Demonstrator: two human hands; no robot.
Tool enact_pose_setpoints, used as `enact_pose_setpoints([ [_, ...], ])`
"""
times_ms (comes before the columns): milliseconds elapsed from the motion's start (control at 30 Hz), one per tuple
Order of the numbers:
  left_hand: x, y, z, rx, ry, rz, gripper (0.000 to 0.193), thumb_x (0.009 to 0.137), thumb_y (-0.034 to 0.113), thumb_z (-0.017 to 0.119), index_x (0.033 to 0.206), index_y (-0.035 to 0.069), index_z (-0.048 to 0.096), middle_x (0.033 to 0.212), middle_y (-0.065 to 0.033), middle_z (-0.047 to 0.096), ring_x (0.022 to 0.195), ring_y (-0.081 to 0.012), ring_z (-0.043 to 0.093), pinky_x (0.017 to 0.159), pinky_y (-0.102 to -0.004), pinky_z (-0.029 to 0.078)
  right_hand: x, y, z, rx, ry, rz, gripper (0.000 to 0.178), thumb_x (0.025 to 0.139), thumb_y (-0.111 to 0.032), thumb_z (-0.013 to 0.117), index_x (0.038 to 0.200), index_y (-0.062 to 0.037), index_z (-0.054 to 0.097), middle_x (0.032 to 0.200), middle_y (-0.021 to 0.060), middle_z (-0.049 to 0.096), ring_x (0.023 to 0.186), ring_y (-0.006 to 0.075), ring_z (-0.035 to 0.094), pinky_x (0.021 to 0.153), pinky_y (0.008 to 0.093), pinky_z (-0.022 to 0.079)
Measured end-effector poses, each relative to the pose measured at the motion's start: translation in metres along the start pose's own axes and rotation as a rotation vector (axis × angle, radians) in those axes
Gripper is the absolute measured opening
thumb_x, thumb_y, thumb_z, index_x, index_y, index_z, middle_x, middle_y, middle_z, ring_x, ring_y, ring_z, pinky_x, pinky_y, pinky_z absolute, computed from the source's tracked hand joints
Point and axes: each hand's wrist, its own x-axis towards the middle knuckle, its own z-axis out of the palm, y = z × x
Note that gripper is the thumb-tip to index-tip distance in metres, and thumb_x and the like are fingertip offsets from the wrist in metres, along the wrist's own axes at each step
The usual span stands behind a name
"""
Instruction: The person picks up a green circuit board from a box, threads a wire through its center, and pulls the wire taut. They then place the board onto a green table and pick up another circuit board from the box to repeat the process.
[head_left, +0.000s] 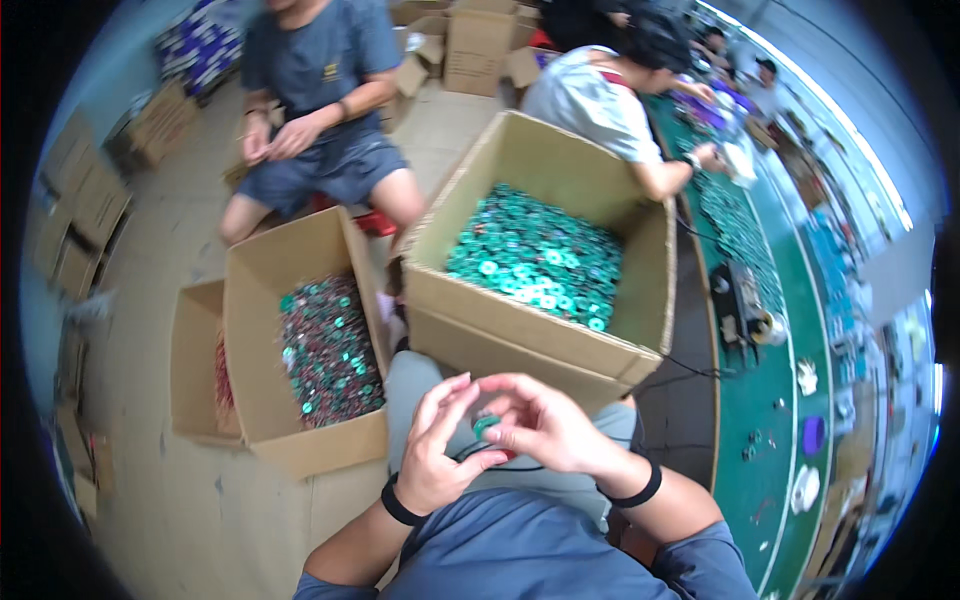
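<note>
Over my lap, both hands are raised close together. My right hand [545, 425] pinches a small round green part [485, 425] between thumb and fingers; its exact kind is too small to make out. Beside it, my left hand [430, 455] curves around with its thumb and fingers apart, the fingertips close to those of the right hand. Nothing shows plainly in the left hand. Just beyond my hands stands a large cardboard box [520, 345] holding many shiny green ring-shaped parts [540, 255].
To the left, another open carton [300, 445] contains green parts mixed with reddish wires [335, 350]; a smaller carton [200, 375] adjoins it. A person [325, 100] sits opposite. At right, another person [600, 100] leans over a long green workbench [770, 440] bearing a dark device [735, 300].
</note>
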Motion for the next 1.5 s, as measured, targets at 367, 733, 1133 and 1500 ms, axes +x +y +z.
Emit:
enact_pose_setpoints([
  [367, 0.141, -0.073, 0.073, 0.389, 0.049, 0.177, 0.053, 0.084, 0.024, 0.074, 0.133, 0.009, 0.060, 0.135, -0.0134, 0.056, 0.124, -0.0348, 0.050, 0.112, -0.0532, 0.030, 0.105, -0.072, -0.222, -0.469, 0.272, 0.062, 0.025, 0.093, -0.016, 0.072, 0.111, 0.0008, 0.067, 0.084, 0.0022, 0.068, 0.077, 0.0108, 0.066, 0.071, 0.0267, 0.054],
  [733, 0.153, -0.107, 0.096, 0.691, -0.073, 0.110, 0.050, 0.091, 0.050, 0.062, 0.134, 0.023, 0.063, 0.122, 0.0021, 0.062, 0.110, -0.0225, 0.050, 0.112, -0.0514, 0.017, 0.315, 0.107, -0.244, -1.049, 0.182, 0.217, 0.024, 0.071, -0.030, 0.082, 0.087, -0.0117, 0.077, 0.090, 0.0124, 0.076, 0.086, 0.0289, 0.073, 0.081, 0.0402, 0.058],
  [1133, 0.155, -0.114, 0.105, 0.640, -0.097, 0.160, 0.065, 0.098, 0.064, 0.039, 0.135, 0.016, 0.063, 0.117, -0.0052, 0.061, 0.111, -0.0270, 0.050, 0.114, -0.0531, 0.014, 0.282, 0.105, -0.259, -1.094, 0.271, 0.183, 0.032, 0.077, -0.025, 0.074, 0.099, -0.0027, 0.075, 0.099, 0.0214, 0.073, 0.096, 0.0372, 0.070, 0.087, 0.0460, 0.056],
  [1500, 0.151, -0.139, 0.091, 0.698, -0.112, 0.272, 0.070, 0.105, 0.059, 0.028, 0.148, 0.007, 0.046, 0.146, -0.0124, 0.052, 0.134, -0.0331, 0.045, 0.117, -0.0549, 0.014, -0.141, -0.020, -0.141, -0.630, 0.887, -0.306, 0.029, 0.089, -0.008, 0.069, 0.117, -0.0035, 0.065, 0.110, 0.0135, 0.065, 0.092, 0.0272, 0.068, 0.076, 0.0356, 0.056],
])
